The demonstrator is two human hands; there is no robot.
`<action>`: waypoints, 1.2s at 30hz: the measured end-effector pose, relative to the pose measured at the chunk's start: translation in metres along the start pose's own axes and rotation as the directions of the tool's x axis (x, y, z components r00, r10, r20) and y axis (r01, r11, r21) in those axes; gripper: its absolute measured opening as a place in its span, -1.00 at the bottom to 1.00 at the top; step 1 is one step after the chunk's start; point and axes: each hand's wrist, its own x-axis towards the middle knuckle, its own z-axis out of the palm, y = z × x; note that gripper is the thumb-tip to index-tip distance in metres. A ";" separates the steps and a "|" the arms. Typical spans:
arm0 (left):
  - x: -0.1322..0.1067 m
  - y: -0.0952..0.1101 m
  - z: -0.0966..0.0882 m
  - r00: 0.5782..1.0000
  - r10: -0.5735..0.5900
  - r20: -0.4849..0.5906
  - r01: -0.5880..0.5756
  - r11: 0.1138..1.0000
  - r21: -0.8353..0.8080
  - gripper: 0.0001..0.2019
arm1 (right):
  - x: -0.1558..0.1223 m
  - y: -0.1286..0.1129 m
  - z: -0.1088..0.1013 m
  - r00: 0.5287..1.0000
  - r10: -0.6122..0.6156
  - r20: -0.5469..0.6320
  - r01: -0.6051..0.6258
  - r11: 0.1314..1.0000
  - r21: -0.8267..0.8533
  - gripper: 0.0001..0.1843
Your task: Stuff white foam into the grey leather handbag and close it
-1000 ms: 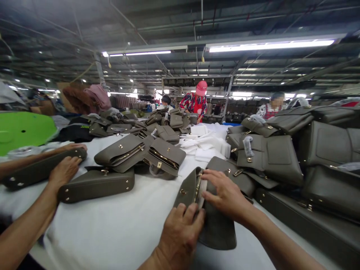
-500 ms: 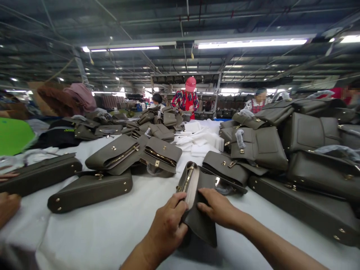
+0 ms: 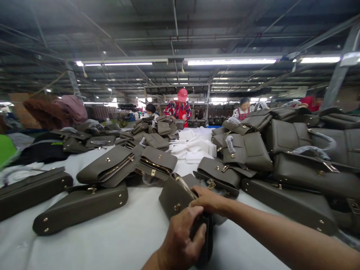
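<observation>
A dark olive leather handbag stands tilted on the white-covered table in front of me. Its front panel with a gold turn-lock faces left, and a strip of zip shows along its top opening. My left hand is closed on the near end of the bag, thumb toward the right side. Across the top edge lies my right hand, its fingers bent over the opening and gripping there. Both hands hide much of the bag's near end and its far side. Just behind, a similar handbag lies with its flap and gold clasp showing.
More olive handbags lie to the left and in a large pile at right. White sheets of packing material are heaped at mid-table. A person in a red cap stands at the far side.
The handbag has turned, so its front with the lock now shows instead of the open, light-lined mouth. My right hand has moved over the top edge. Another person's hands at left have left view.
</observation>
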 end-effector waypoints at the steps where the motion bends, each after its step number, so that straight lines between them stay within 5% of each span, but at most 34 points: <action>1: 0.004 -0.012 -0.011 0.999 0.019 -0.043 -0.018 0.999 0.032 -0.62 | 0.000 -0.001 -0.001 1.000 -0.009 0.011 0.010 0.999 -0.042 -0.50; 3: 0.011 -0.039 -0.030 0.997 0.039 -0.059 -0.026 0.978 0.209 -0.69 | 0.001 -0.007 -0.005 0.998 -0.037 0.053 0.044 0.990 -0.135 -0.47; 6: 0.018 -0.080 -0.052 0.992 -0.050 0.118 -0.011 0.882 0.471 -0.79 | 0.002 -0.017 -0.015 0.990 -0.084 0.117 0.115 0.948 -0.296 -0.49; 8: 0.021 -0.099 -0.059 0.971 -0.122 0.205 -0.005 0.849 0.529 -0.74 | 0.004 -0.022 -0.021 0.984 -0.107 0.145 0.156 0.908 -0.389 -0.51; 12: 0.033 -0.113 -0.060 0.975 -0.134 0.176 0.028 0.865 0.500 -0.59 | 0.015 -0.021 -0.035 0.956 -0.172 0.236 0.256 0.882 -0.396 -0.33; 17: 0.035 -0.106 -0.050 0.958 -0.157 0.240 0.080 0.950 0.301 -0.80 | 0.015 -0.004 -0.058 0.908 -0.298 0.294 0.403 0.814 -0.419 -0.23; 21: 0.011 -0.087 -0.042 0.986 -0.084 0.147 0.071 0.993 0.090 -0.85 | -0.008 0.016 -0.066 0.885 -0.365 0.288 0.460 0.780 -0.425 -0.25; 27: -0.014 -0.063 -0.032 0.990 -0.133 0.054 0.137 0.988 -0.076 -0.76 | -0.025 0.022 -0.049 0.940 -0.316 0.127 0.341 0.875 -0.344 -0.61; 31: -0.017 -0.054 -0.031 0.898 -0.427 0.111 0.439 0.841 -0.315 -0.79 | -0.009 0.014 -0.039 0.957 -0.265 0.116 0.288 0.916 -0.281 -0.68; 34: -0.015 -0.050 -0.032 0.793 -0.595 0.132 0.580 0.670 -0.463 -0.81 | -0.002 0.005 -0.034 0.896 -0.420 0.145 0.444 0.863 -0.242 -0.62; 36: -0.012 -0.049 -0.032 0.769 -0.623 0.144 0.590 0.605 -0.535 -0.84 | -0.002 -0.003 -0.032 0.834 -0.524 0.170 0.551 0.805 -0.219 -0.59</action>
